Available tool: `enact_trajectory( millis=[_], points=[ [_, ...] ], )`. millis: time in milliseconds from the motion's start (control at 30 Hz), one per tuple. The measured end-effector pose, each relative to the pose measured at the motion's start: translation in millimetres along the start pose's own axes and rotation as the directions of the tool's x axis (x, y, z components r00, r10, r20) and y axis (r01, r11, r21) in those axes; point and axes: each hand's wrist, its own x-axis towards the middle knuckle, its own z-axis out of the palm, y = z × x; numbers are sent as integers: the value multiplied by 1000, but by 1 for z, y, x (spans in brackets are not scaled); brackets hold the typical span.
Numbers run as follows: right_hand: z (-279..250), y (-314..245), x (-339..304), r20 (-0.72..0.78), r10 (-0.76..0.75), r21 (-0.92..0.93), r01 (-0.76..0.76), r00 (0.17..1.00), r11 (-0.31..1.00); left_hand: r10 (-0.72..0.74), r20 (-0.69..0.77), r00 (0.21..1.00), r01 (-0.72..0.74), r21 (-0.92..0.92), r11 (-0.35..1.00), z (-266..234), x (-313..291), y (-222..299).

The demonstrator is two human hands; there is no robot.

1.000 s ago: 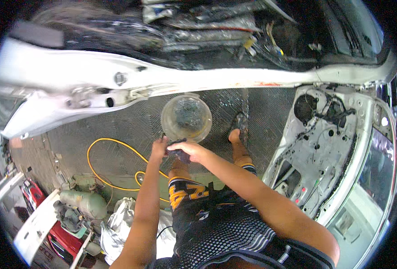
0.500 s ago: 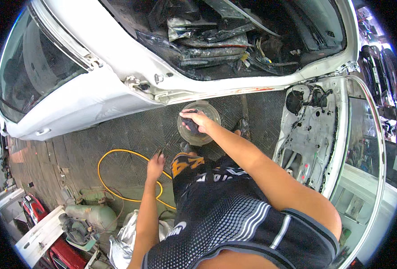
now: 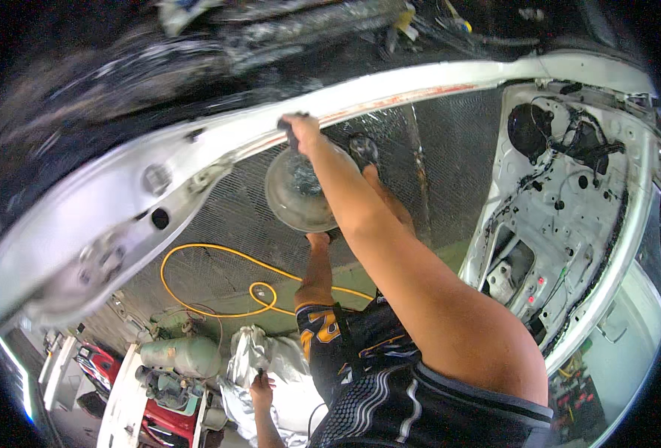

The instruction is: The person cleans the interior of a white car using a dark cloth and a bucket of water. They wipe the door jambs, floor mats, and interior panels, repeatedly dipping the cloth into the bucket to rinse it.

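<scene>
With the arm stretched forward, my right hand (image 3: 305,136) grips a dark, soft wad (image 3: 289,128), rag or sponge. It is at the white door sill (image 3: 263,127) of a car body, which has a reddish strip along it. Just below that hand, a round, translucent bucket (image 3: 289,213) of water stands on the floor by my feet, partly covered by my forearm. My left hand (image 3: 262,390) hangs low by my side, its fingers closed round a small dark object (image 3: 261,373) too small to name.
To the right stands an open white car door (image 3: 554,201) with its inner panel bare. A yellow hose (image 3: 218,313) loops over the floor. Silver sheeting (image 3: 252,358), a green tank (image 3: 181,355) and red parts (image 3: 170,422) lie lower left. Dark parts (image 3: 308,33) fill the car.
My right hand has gone from above the bucket to the sill, carrying the dark wad. My left hand has dropped lower. The view has shifted closer to the car.
</scene>
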Motion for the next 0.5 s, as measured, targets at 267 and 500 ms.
enact_trajectory(
  millis=[267,500],
  points=[
    [-322,-227,80,-594,-611,-613,198,523,765,86,154,984,-79,-51,996,52,6,161],
    [-406,-310,-36,-734,-440,-339,282,518,897,288,171,942,-257,-186,949,61,18,299]
  ],
)
